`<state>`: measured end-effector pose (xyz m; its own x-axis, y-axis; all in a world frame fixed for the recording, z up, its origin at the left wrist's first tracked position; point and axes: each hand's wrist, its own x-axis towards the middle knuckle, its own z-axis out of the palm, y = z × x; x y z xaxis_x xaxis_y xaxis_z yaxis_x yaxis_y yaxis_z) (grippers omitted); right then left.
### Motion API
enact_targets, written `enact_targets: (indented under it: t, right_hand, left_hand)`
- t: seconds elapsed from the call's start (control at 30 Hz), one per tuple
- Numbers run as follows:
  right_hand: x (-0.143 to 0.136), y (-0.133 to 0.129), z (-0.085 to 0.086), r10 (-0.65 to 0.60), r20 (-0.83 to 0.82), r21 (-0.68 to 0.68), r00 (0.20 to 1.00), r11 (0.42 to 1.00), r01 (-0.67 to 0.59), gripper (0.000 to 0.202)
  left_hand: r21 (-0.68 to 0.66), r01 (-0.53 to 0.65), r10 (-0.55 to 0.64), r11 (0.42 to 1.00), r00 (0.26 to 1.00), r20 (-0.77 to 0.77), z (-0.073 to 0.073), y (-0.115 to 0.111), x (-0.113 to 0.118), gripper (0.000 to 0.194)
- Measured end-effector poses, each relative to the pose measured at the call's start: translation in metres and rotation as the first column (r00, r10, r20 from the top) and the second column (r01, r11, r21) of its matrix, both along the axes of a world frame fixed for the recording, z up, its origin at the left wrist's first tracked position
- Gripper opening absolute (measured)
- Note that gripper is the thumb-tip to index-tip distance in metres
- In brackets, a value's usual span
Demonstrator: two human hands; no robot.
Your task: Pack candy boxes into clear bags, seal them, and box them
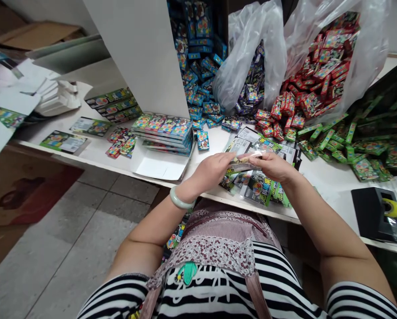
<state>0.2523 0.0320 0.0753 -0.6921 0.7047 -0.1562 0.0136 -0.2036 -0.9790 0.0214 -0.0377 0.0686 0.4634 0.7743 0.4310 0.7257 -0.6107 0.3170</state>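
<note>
My left hand, with a pale green bangle at the wrist, and my right hand meet over the table's front edge. Between them they grip a clear plastic packet, its contents mostly hidden by glare and fingers. Both hands have their fingers closed on its ends. Below and around it lie several flat printed packets with green and black artwork, some in clear wrap. One small blue box rests just beyond my left hand.
A white tray holds stacked printed packs. Behind are piles of blue boxes, purple boxes in a plastic bag, red boxes and green boxes. A black tape dispenser stands at the right edge.
</note>
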Motion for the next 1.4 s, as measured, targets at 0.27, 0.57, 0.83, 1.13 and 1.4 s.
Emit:
enact_targets:
  t: [0.27,0.57,0.83,1.13,1.4]
  right_hand:
    - [-0.004,-0.005,0.014,-0.293,0.189,0.413,0.937,0.890,0.195,0.044]
    - [-0.010,-0.054,-0.022,-0.325,0.051,0.190,0.944,0.932,0.310,0.056]
    - [-0.010,-0.052,-0.024,-0.451,0.109,0.104,0.886,0.891,0.441,0.047]
    - [0.012,-0.086,-0.037,-0.300,0.185,0.002,0.936,0.952,0.305,0.045]
    - [0.029,-0.094,-0.034,-0.465,0.117,0.094,0.877,0.885,0.456,0.076]
  left_hand:
    - [-0.175,-0.075,0.127,0.982,0.944,0.305,-0.015,-0.002,-0.009,0.035]
    - [-0.520,0.013,0.433,0.854,0.536,0.725,-0.026,-0.001,0.009,0.032]
    - [-0.578,0.442,0.569,0.687,0.169,0.805,-0.043,-0.007,0.027,0.048]
    - [-0.575,0.434,0.497,0.694,0.290,0.818,-0.049,-0.008,0.039,0.048]
    - [-0.537,0.440,0.312,0.720,0.486,0.816,-0.050,-0.025,0.032,0.077]
